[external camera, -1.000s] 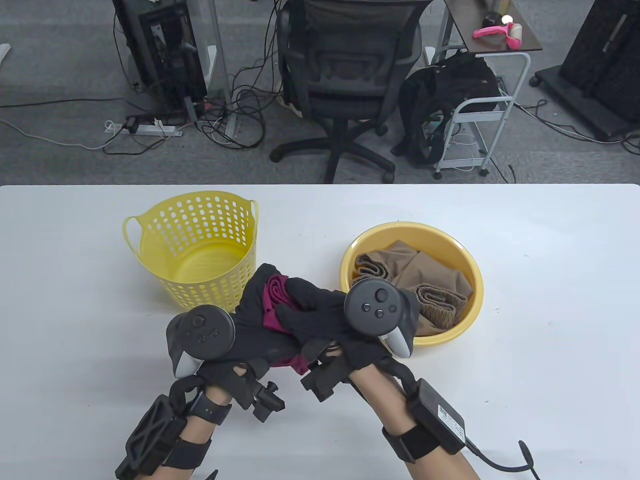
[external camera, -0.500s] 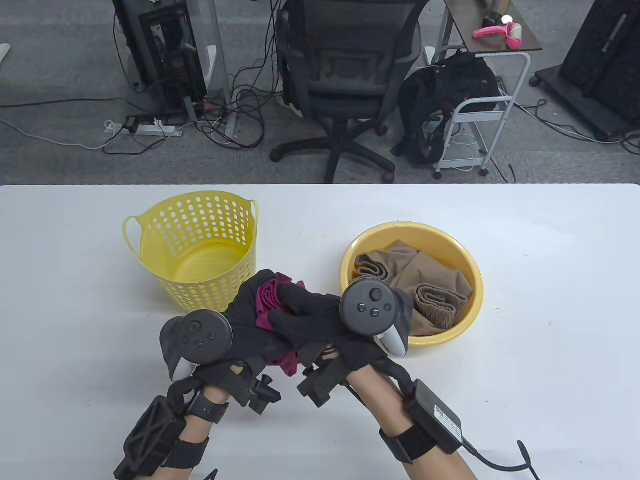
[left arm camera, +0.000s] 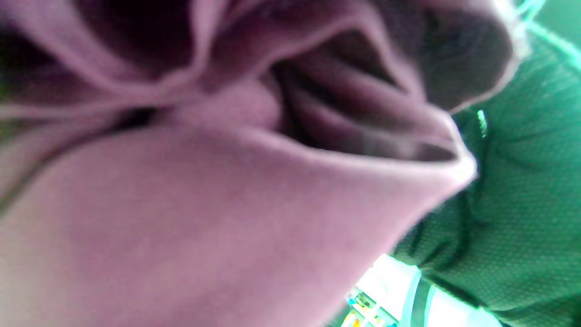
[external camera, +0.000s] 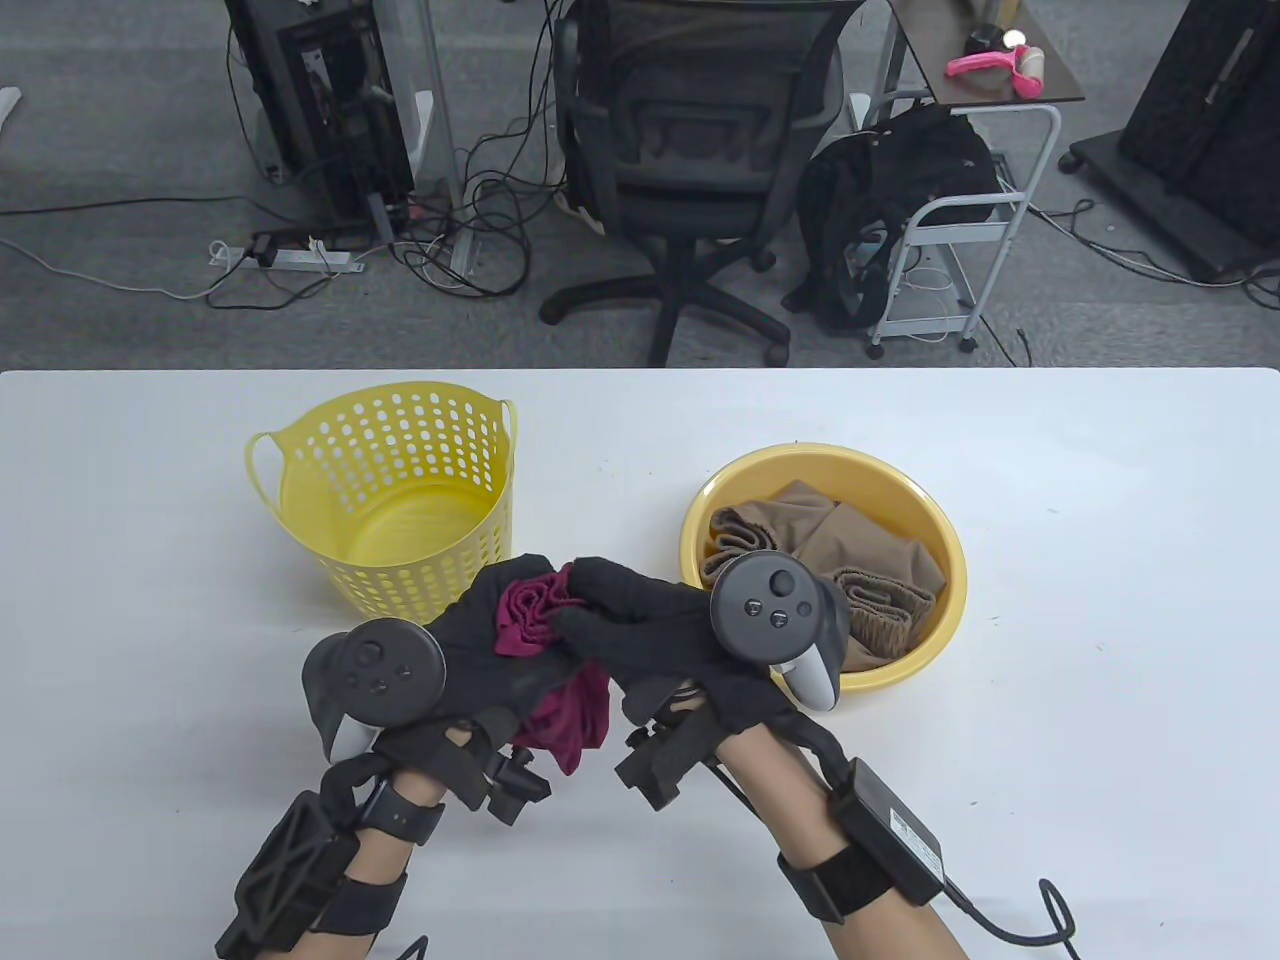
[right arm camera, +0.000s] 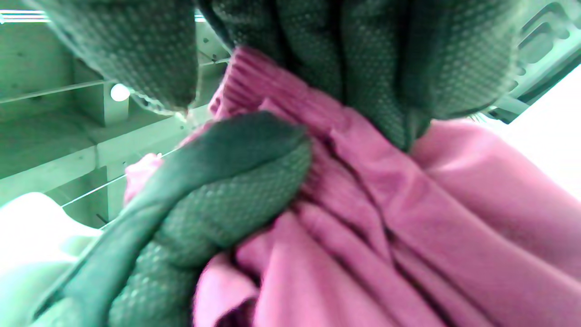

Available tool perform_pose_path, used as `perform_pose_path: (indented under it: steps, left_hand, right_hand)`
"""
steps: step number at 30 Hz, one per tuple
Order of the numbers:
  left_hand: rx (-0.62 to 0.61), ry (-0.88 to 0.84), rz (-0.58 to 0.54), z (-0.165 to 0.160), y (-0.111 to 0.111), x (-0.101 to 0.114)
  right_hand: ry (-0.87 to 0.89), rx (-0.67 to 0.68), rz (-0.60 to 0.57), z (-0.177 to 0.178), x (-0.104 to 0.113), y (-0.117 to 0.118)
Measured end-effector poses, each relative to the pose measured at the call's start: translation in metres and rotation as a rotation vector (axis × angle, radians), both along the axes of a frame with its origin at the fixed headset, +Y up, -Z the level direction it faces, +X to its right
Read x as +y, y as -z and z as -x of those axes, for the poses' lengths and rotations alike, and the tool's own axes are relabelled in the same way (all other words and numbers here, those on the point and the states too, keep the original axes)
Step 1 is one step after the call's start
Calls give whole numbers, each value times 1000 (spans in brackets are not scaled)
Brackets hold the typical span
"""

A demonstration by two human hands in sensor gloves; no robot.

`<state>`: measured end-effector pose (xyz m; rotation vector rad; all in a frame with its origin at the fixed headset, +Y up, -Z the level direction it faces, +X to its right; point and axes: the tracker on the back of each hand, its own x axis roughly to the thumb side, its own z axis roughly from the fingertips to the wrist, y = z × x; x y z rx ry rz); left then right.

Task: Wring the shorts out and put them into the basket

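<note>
Bunched magenta shorts (external camera: 545, 625) are held above the table between both gloved hands, just in front of the yellow perforated basket (external camera: 390, 495). My left hand (external camera: 490, 640) grips them from the left, and my right hand (external camera: 625, 630) wraps over them from the right. A loose fold hangs down between the wrists. In the left wrist view the shorts (left arm camera: 218, 181) fill nearly the whole frame. The right wrist view shows the ribbed waistband of the shorts (right arm camera: 363, 204) squeezed under the gloved fingers (right arm camera: 218, 190). The basket holds nothing.
A yellow basin (external camera: 905, 480) with tan folded cloth (external camera: 830, 565) stands right of the hands on the white table (external camera: 1100, 600). Beyond the table's far edge are an office chair (external camera: 690, 150), cables and a small cart (external camera: 985, 190).
The hands have drawn slightly apart and turned. More of the shorts shows now, with a fold hanging lower between the wrists.
</note>
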<state>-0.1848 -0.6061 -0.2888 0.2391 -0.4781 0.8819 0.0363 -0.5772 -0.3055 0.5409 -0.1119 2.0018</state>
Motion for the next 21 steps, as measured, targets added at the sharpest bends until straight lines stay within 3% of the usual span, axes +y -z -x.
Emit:
perform_pose_path:
  steps: [8, 21]
  left_hand:
    - [-17, -82, 22, 15, 0, 4]
    - [-200, -301, 36, 38, 1, 15]
  right_hand:
    - [5, -34, 58, -22, -10, 14]
    - [172, 105, 393, -38, -52, 42]
